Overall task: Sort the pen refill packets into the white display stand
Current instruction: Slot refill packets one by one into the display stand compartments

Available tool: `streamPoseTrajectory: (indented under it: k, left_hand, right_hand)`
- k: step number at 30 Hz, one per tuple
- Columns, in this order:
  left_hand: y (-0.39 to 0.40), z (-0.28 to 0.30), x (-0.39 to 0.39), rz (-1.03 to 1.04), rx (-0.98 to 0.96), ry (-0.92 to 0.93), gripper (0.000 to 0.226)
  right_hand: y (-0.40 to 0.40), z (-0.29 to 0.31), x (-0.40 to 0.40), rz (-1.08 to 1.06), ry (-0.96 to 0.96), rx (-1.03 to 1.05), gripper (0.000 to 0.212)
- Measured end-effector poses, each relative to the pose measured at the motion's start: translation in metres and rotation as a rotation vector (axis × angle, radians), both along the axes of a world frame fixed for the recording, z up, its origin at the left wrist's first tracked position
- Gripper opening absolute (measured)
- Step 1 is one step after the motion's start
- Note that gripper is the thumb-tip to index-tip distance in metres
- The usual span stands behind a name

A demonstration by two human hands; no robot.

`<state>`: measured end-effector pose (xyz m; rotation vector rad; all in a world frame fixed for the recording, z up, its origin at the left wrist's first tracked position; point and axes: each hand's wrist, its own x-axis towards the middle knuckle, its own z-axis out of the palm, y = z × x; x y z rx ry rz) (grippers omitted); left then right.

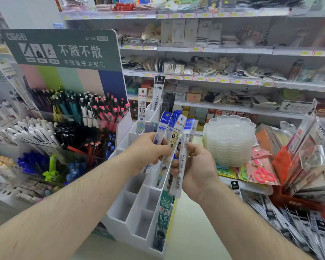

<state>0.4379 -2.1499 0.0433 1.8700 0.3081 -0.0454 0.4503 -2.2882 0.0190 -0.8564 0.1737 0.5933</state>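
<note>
A fan of pen refill packets (174, 136) is held above the white display stand (139, 209), which stands on the counter between the pen display (68, 117) and a stack of clear plastic trays (230, 139). The left hand (148, 150) is curled round the lower part of the fan, thumb on the front; the right hand (197, 166) is pinched on a single clear packet (182, 160) at the fan's right edge, fingers closed against it. A few packets are already seated: a green one (163, 212) in a front slot, a white one (142, 109) and a dark-topped one (158, 91) towards the back. Most slots appear unfilled, so the sorting is judged to be at an early stage. For the step in hand, the single packet should be drawn clear of the fan before it is lowered, so that its neighbours are not dragged out. The printed header should be read and matched to a slot holding the same type. The packet is best kept upright and fed in bottom edge first, since such thin sleeves are likely to buckle against a divider.
</note>
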Motion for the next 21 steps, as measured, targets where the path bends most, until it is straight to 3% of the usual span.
streamPoseTrajectory:
  k: [4,11,16,21]
  left_hand:
    - [0.0,0.0,-0.001,-0.027,0.005,-0.015,0.014]
    - [0.001,0.001,0.0,-0.067,-0.116,-0.039,0.008]
    - [-0.001,-0.002,-0.005,-0.139,-0.037,-0.11,0.046]
    - [-0.004,0.003,-0.005,-0.142,0.018,-0.079,0.022]
  right_hand:
    - [0.0,0.009,-0.005,0.035,-0.034,0.036,0.027]
    - [0.002,0.016,-0.001,-0.001,0.076,0.022,0.032]
    - [0.006,0.022,-0.003,-0.009,0.031,0.022,0.02]
    - [0.008,0.016,-0.004,-0.046,0.02,0.013,0.026]
